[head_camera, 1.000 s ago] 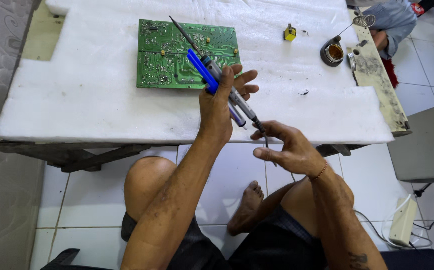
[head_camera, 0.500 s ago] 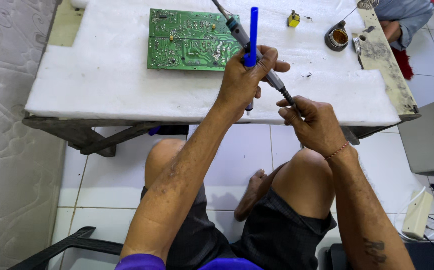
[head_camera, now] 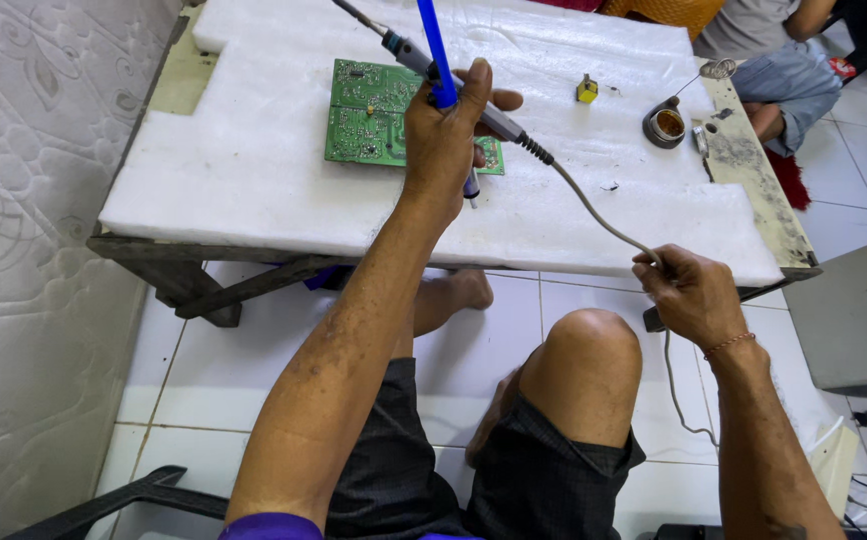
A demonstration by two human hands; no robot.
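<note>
White foam sheeting point(head_camera: 254, 190), soft and fibrous, covers a low wooden table point(head_camera: 204, 262) that stands on pale floor tiles beside a quilted mattress wall. The left hand point(head_camera: 446, 130) is closed in a fist above the middle of the table, gripping two long tools together: a soldering iron point(head_camera: 424, 68) with a grey and blue barrel, and a slim blue rod-shaped tool point(head_camera: 437, 50). The iron's long axis runs diagonally, its thin metal tip pointing up toward the table's far left corner, its handle end toward the near right edge. The blue tool stands more nearly upright, its top out of view. A grey cord point(head_camera: 594, 212) leaves the iron's handle and curves down over the near edge to the right hand point(head_camera: 692, 295), which is curled shut around it just off the near right corner. A green circuit board point(head_camera: 372, 125) lies flat under the left hand. Toward the far right edge sit a round tin point(head_camera: 664, 124) and a small yellow part point(head_camera: 587, 90). Another person's knee point(head_camera: 769, 75) shows beyond that edge.
</note>
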